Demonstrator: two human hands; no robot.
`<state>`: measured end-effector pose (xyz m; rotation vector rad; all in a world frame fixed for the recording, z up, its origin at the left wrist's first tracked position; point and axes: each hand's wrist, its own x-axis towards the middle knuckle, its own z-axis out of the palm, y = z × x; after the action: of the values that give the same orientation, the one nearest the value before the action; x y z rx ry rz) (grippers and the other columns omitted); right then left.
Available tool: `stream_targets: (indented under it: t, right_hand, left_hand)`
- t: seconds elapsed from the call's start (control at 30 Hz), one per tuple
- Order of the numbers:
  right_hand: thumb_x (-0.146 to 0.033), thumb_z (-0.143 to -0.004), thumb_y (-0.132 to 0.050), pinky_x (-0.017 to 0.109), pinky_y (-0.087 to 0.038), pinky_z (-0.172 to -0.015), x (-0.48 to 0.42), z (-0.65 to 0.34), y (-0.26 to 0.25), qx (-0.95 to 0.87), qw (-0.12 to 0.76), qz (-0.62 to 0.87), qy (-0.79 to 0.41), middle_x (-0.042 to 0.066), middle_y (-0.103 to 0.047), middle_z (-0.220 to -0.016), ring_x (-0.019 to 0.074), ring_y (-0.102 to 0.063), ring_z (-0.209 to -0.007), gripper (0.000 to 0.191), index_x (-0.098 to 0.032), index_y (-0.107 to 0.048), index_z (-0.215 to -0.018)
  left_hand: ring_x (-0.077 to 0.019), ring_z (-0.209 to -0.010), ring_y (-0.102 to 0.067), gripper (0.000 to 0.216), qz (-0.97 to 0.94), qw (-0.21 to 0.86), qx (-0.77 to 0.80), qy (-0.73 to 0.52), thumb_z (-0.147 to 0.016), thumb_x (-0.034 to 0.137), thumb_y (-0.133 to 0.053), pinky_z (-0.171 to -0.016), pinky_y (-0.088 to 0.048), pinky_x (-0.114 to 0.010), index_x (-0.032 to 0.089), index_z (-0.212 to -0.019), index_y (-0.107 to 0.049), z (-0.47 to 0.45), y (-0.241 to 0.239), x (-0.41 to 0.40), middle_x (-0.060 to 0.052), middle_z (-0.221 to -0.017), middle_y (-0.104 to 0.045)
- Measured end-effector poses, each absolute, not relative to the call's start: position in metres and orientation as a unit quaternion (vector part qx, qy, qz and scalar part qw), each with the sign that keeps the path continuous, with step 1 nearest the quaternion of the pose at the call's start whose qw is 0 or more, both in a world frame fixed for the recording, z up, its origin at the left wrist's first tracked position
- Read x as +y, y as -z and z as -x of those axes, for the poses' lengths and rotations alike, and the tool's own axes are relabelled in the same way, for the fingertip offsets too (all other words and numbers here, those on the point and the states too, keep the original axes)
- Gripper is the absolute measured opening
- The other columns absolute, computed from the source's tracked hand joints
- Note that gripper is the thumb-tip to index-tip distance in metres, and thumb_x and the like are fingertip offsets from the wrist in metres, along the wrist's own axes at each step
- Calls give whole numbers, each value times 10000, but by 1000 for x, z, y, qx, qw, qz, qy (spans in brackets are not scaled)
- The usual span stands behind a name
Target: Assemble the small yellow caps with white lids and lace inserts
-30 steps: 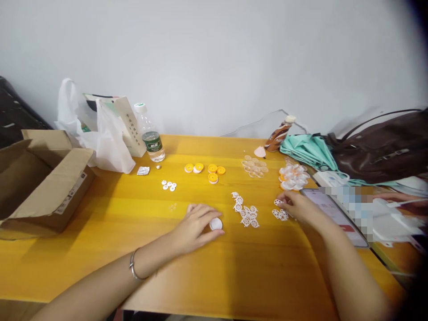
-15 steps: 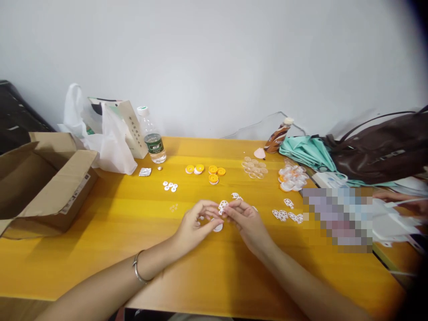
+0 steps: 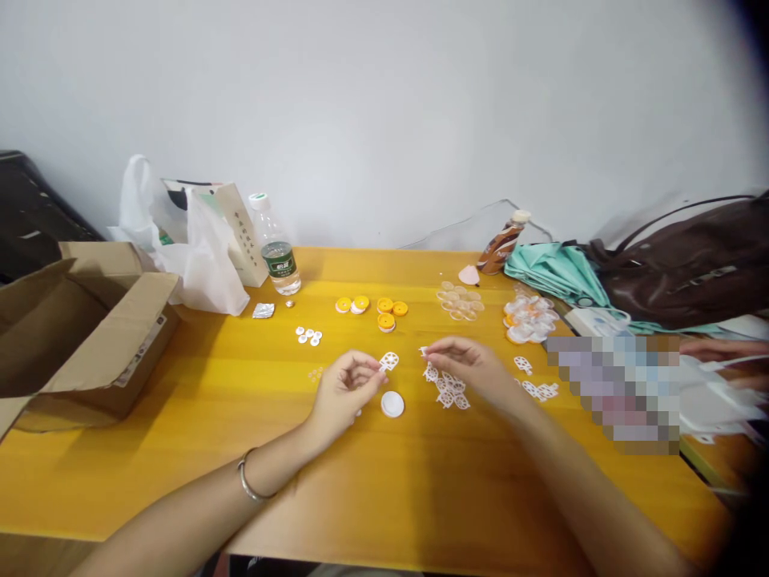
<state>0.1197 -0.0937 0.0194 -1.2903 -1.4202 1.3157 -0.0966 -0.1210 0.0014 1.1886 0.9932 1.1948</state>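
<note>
My left hand (image 3: 345, 390) pinches a small white lattice piece (image 3: 388, 361) above the yellow table (image 3: 384, 481). A white round cap (image 3: 392, 404) lies on the table just right of that hand. My right hand (image 3: 472, 367) hovers over a pile of white lattice pieces (image 3: 445, 388), fingers curled in a pinch; what they hold is too small to make out. More white lattice pieces (image 3: 537, 385) lie further right.
Orange discs (image 3: 378, 308), small white discs (image 3: 308, 336), clear caps (image 3: 459, 299) and a heap of orange-white parts (image 3: 529, 317) sit further back. An open cardboard box (image 3: 78, 328), plastic bag (image 3: 192, 248), water bottle (image 3: 276, 248), brown bottle (image 3: 501, 240), teal cloth and brown bag (image 3: 685, 264) ring the table. Another person's hand (image 3: 721, 350) is at right.
My hands met at the centre half a second ago and have drawn apart. The left hand now holds the lattice piece off the cap; the right hand has moved right to the pile.
</note>
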Motion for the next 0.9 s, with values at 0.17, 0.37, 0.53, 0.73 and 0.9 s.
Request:
stream_targets:
  t: [0.17, 0.37, 0.53, 0.73, 0.9]
  right_hand:
    - [-437, -650, -677, 256, -421, -567, -77, -184, -5, -648, 277, 587, -398, 10, -627, -681, 136, -544, -613, 289, -180, -654, -780]
    - [-450, -697, -618, 227, -354, -482, -80, -179, 8, -690, 215, 589, -363, -30, -546, -569, 110, -464, -518, 266, -196, -661, -764]
    - [-500, -653, -662, 254, -425, -553, -77, -179, 9, -637, 289, 603, -383, 11, -626, -641, 141, -546, -587, 322, -187, -608, -707]
    - [-434, -638, -706, 251, -440, -574, -80, -168, 8, -542, 441, 555, -451, 17, -645, -725, 109, -540, -566, 317, -190, -576, -792]
    - [-440, -645, -694, 293, -477, -681, -85, -155, 7, -528, 467, 529, -473, 33, -645, -765, 150, -597, -693, 292, -190, -616, -775]
  left_hand:
    - [-68, -533, -551, 250, -514, 547, 440, -493, -716, 326, -665, -452, -413, -149, 144, -832, -540, 102, 5, -116, 1, -665, -619]
    - [-71, -587, -563, 216, -523, 541, 430, -499, -717, 292, -666, -514, -438, -153, 144, -821, -548, 101, 9, -115, 2, -669, -613]
    - [-67, -521, -551, 239, -520, 546, 445, -484, -711, 324, -666, -453, -415, -150, 149, -829, -554, 102, 10, -114, 4, -664, -621]
    - [-64, -509, -545, 211, -523, 545, 453, -475, -732, 308, -647, -419, -395, -138, 160, -845, -549, 103, 11, -114, 9, -653, -617]
    - [-78, -526, -570, 207, -510, 547, 449, -489, -738, 324, -636, -405, -395, -145, 166, -841, -553, 102, 9, -116, -9, -698, -647]
